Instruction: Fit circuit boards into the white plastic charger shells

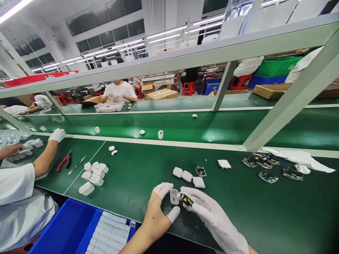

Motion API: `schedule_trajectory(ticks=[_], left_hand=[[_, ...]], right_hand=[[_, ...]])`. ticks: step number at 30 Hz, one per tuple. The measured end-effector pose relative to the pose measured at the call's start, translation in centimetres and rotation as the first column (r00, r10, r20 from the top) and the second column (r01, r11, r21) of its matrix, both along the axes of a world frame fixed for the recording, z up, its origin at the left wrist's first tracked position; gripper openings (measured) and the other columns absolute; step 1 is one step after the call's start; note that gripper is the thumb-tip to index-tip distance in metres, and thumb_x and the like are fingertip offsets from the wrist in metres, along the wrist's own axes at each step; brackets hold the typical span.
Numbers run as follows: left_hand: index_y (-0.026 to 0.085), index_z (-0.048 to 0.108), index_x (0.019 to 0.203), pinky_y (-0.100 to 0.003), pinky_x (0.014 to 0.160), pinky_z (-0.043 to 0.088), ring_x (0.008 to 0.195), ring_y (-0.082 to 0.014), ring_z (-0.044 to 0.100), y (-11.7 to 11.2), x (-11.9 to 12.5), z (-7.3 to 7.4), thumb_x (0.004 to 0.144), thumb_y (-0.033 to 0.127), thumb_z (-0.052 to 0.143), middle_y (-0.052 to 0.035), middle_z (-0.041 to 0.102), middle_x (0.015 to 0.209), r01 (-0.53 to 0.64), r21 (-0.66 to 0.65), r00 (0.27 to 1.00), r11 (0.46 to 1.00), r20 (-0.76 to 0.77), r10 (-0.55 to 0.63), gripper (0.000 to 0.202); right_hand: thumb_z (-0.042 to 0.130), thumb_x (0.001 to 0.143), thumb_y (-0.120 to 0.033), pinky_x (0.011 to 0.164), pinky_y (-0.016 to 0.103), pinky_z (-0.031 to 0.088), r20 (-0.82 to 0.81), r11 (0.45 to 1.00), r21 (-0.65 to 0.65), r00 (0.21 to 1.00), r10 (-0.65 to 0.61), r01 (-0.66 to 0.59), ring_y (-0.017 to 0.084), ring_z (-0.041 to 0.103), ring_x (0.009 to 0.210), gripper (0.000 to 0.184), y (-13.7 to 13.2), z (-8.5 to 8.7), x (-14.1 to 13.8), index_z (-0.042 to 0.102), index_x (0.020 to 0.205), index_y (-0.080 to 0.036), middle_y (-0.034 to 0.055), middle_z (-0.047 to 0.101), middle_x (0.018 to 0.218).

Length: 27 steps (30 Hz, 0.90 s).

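My left hand [162, 208], with white covers on its fingertips, has thumb and index finger at opposite sides of a small white plastic case [174, 196], whose hollow end faces me. My white-gloved right hand [205, 204] grips a small circuit board [186, 199] with a yellow part on it, right beside the case's opening. Just beyond my hands lie several white pieces [187, 176] in a row and another circuit board [201, 171]. A single white piece [224, 164] sits farther right.
Several circuit boards [261, 160] and a white glove [304, 160] lie at the right. At left are several hollow white cases [96, 173], tweezers [77, 165] and red pliers [64, 161]. A co-worker's gloved hand [57, 135] reaches toward the green belt [124, 123]. A blue bin [66, 225] stands below the table edge.
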State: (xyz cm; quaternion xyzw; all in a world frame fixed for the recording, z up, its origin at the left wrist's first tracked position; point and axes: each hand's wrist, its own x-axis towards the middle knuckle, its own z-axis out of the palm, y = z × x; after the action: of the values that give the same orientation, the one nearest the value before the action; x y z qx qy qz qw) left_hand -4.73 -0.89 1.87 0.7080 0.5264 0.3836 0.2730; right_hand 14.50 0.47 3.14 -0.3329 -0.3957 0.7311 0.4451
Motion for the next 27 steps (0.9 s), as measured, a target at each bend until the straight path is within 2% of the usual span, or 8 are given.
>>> schedule_trajectory(ticks=[4,7,10,14,16,19,23,27], left_hand=[[0.023,0.049,0.133,-0.046,0.106,0.042,0.123,-0.0245,0.049,0.7,-0.5,-1.5,0.077,0.011,0.061,-0.0089,0.056,0.13,0.028,-0.029,0.992,0.999,-0.119,-0.032,0.059],[0.023,0.048,0.133,-0.045,0.101,0.045,0.116,-0.0237,0.053,0.9,-0.5,-1.9,0.079,0.012,0.059,-0.0083,0.06,0.123,0.036,-0.035,0.986,0.999,-0.159,-0.041,0.056],[0.021,0.042,0.137,-0.047,0.105,0.042,0.123,-0.0259,0.047,0.5,-0.3,-1.4,0.077,0.014,0.063,-0.0107,0.053,0.131,0.005,0.009,0.986,1.0,-0.164,-0.004,0.064],[0.021,0.035,0.14,-0.047,0.105,0.041,0.125,-0.0271,0.045,0.0,0.4,0.2,0.076,0.017,0.066,-0.013,0.048,0.135,0.07,0.141,0.991,0.988,-0.121,-0.053,0.071],[0.022,0.038,0.138,-0.047,0.101,0.044,0.119,-0.0272,0.049,-0.2,0.9,1.0,0.075,0.018,0.068,-0.0124,0.052,0.13,0.134,0.187,0.986,0.973,-0.121,-0.113,0.07],[0.024,0.049,0.129,-0.043,0.092,0.048,0.106,-0.025,0.055,-0.2,1.4,1.7,0.075,0.013,0.066,-0.009,0.061,0.117,0.164,0.24,0.984,0.957,-0.103,-0.143,0.058],[0.027,0.055,0.119,-0.037,0.086,0.05,0.097,-0.0218,0.057,-0.8,1.4,1.2,0.073,0.013,0.067,-0.0055,0.063,0.106,0.184,0.229,0.973,0.956,0.099,-0.21,0.049],[0.027,0.057,0.115,-0.038,0.09,0.049,0.108,-0.0253,0.055,-2.2,1.3,-0.1,0.074,0.025,0.071,-0.0092,0.056,0.117,0.263,0.113,0.889,0.958,0.358,-0.286,0.043]], right_hand=[[0.077,0.078,-0.04,0.077,0.027,0.053,-0.27,0.95,-0.308,0.962,-0.043,-0.044,0.016,0.063,0.081,0.041,-0.1,-0.3,-0.1,0.069,0.114,-0.022,0.0078,0.069,0.106],[0.075,0.081,-0.038,0.072,0.023,0.053,-0.382,0.901,-0.421,0.922,-0.069,-0.107,0.015,0.064,0.078,0.031,0.0,-0.8,-0.2,0.072,0.106,-0.019,0.0096,0.07,0.103],[0.075,0.08,-0.039,0.071,0.024,0.054,-0.401,0.871,-0.473,0.912,-0.082,-0.13,0.017,0.065,0.079,0.029,0.2,-1.0,-0.4,0.074,0.099,-0.017,0.0107,0.071,0.1],[0.068,0.085,-0.039,0.08,0.028,0.052,-0.38,0.899,-0.418,0.924,-0.042,-0.131,0.019,0.063,0.088,0.026,0.1,-0.3,-0.7,0.073,0.098,-0.017,0.0097,0.07,0.101],[0.066,0.086,-0.038,0.082,0.029,0.05,-0.353,0.928,-0.345,0.935,0.013,-0.143,0.019,0.062,0.091,0.027,-0.2,0.2,-0.9,0.071,0.105,-0.02,0.0081,0.068,0.105],[0.068,0.083,-0.037,0.086,0.033,0.047,-0.293,0.967,-0.191,0.95,0.107,-0.168,0.023,0.058,0.102,0.035,-0.9,0.9,-0.8,0.066,0.115,-0.023,0.0068,0.063,0.114],[0.064,0.084,-0.047,0.095,0.038,0.043,-0.271,0.966,-0.125,0.944,0.187,-0.228,0.029,0.047,0.12,0.041,-2.0,1.9,-0.3,0.064,0.119,-0.024,0.0084,0.056,0.125],[0.068,0.08,-0.052,0.092,0.036,0.043,-0.245,0.951,-0.069,0.929,0.277,-0.301,0.029,0.049,0.114,0.048,-2.8,2.2,-0.6,0.063,0.117,-0.022,0.0086,0.057,0.118]])
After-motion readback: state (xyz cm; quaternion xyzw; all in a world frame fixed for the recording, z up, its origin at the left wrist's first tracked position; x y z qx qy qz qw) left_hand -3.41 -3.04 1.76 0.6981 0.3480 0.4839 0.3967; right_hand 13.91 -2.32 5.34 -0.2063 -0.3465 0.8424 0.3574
